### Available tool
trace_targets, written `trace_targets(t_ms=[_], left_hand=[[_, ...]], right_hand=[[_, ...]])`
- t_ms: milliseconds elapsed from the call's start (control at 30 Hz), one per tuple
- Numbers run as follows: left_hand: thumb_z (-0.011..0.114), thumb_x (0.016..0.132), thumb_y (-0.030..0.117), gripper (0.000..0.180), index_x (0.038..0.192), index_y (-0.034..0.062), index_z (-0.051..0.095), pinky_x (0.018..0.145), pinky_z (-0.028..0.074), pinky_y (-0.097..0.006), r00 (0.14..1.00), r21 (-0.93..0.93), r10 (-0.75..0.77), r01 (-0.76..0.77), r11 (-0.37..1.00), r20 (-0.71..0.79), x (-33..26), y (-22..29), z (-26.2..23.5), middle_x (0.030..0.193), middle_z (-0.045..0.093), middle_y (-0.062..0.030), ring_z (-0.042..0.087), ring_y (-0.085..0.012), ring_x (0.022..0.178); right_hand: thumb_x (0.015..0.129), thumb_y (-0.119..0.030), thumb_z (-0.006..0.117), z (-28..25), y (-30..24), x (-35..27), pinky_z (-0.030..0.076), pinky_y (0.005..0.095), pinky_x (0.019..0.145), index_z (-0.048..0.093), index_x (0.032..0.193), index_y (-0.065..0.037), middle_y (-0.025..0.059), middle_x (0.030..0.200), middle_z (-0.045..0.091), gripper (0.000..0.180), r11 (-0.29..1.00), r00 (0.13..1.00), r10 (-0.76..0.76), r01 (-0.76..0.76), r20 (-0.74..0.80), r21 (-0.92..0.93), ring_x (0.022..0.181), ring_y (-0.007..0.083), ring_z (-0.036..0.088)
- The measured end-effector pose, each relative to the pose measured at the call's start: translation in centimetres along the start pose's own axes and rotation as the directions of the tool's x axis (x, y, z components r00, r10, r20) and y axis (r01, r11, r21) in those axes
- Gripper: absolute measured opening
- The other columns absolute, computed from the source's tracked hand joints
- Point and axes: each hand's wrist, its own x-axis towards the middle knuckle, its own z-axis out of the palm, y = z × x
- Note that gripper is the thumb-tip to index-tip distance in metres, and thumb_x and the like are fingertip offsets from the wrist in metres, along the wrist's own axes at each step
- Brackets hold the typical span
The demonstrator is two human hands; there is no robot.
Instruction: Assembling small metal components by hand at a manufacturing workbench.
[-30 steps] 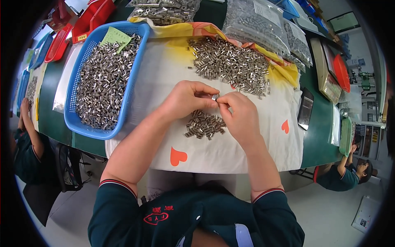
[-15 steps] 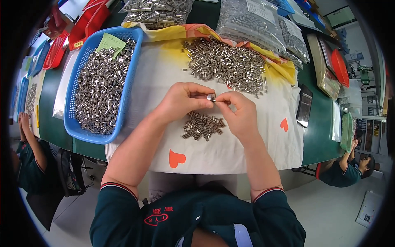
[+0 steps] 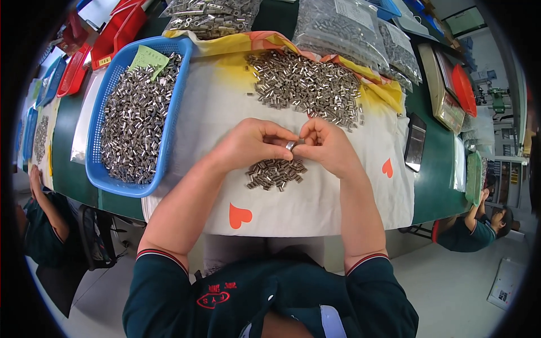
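Observation:
Between thumb and fingers, my left hand (image 3: 245, 145) pinches a small shiny metal ring-shaped piece (image 3: 290, 145). My right hand (image 3: 331, 149) meets it from the right, fingertips closed at the ring's side; whatever sits between them is too small to make out. Just below both hands lies a small heap of short metal cylinders (image 3: 274, 175) on a white cloth (image 3: 304, 217) with orange hearts. Farther off, a larger heap of the same kind of cylinders (image 3: 307, 87) spreads along the cloth's yellow border.
A blue plastic basket (image 3: 172, 121) full of similar metal cylinders, with a green paper slip (image 3: 147, 58), stands at left. Clear bags of metal parts (image 3: 338, 34) line the back. A dark phone (image 3: 415, 142) lies at right. Co-workers sit at both sides.
Both hands have come slightly nearer to me, over the small heap. My right fingers have curled in closer around the ring's side. My left hand keeps its pinch on the ring.

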Motion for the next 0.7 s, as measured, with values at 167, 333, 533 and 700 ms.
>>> trace_targets(t_ms=[167, 333, 533, 700], left_hand=[[0.07, 0.07, 0.006, 0.03, 0.097, -0.0003, 0.062, 0.066, 0.046, -0.021, 0.999, 0.134, 0.024, -0.03, 0.991, 0.04, -0.3, -0.4, -0.2, 0.078, 0.063, -0.0032, 0.055, -0.0055, 0.072], [0.065, 0.076, 0.008, 0.029, 0.102, 0.0, 0.059, 0.065, 0.046, -0.021, 0.999, -0.123, 0.045, -0.044, 0.991, 0.009, 0.4, -0.8, -0.8, 0.083, 0.062, -0.0045, 0.057, -0.0078, 0.072], [0.059, 0.08, 0.006, 0.029, 0.108, -0.0008, 0.054, 0.069, 0.047, -0.022, 0.998, -0.355, -0.026, 0.004, 0.935, -0.057, 0.3, -0.8, -1.3, 0.087, 0.061, -0.005, 0.057, -0.0085, 0.076], [0.062, 0.077, 0.003, 0.031, 0.107, -0.0013, 0.055, 0.07, 0.047, -0.021, 0.992, -0.316, 0.02, -0.058, 0.947, -0.123, 0.7, -0.9, -0.7, 0.089, 0.06, -0.0039, 0.056, -0.0074, 0.077]], right_hand=[[0.069, -0.006, 0.064, -0.4, -1.4, 1.6, 0.042, 0.0239, 0.056, 0.06, 0.085, -0.005, 0.0005, 0.067, 0.054, 0.016, 0.978, 0.984, -0.133, 0.11, -0.122, -0.178, 0.06, 0.0091, 0.05], [0.07, -0.008, 0.058, -0.2, -0.7, 4.5, 0.044, 0.0371, 0.066, 0.062, 0.079, -0.009, 0.0079, 0.074, 0.055, 0.01, 0.42, 0.85, -0.527, 0.243, -0.017, -0.874, 0.076, 0.0263, 0.055], [0.071, -0.007, 0.058, 1.3, -1.2, 2.3, 0.044, 0.0309, 0.063, 0.061, 0.076, -0.005, 0.0067, 0.074, 0.057, 0.005, 0.664, 0.87, -0.467, 0.224, -0.161, -0.713, 0.073, 0.0213, 0.056], [0.072, -0.003, 0.059, 1.5, -0.9, -0.2, 0.044, 0.0254, 0.063, 0.061, 0.079, -0.003, 0.0063, 0.077, 0.06, 0.008, 0.945, 0.916, -0.314, 0.274, -0.251, -0.179, 0.069, 0.0163, 0.057]])
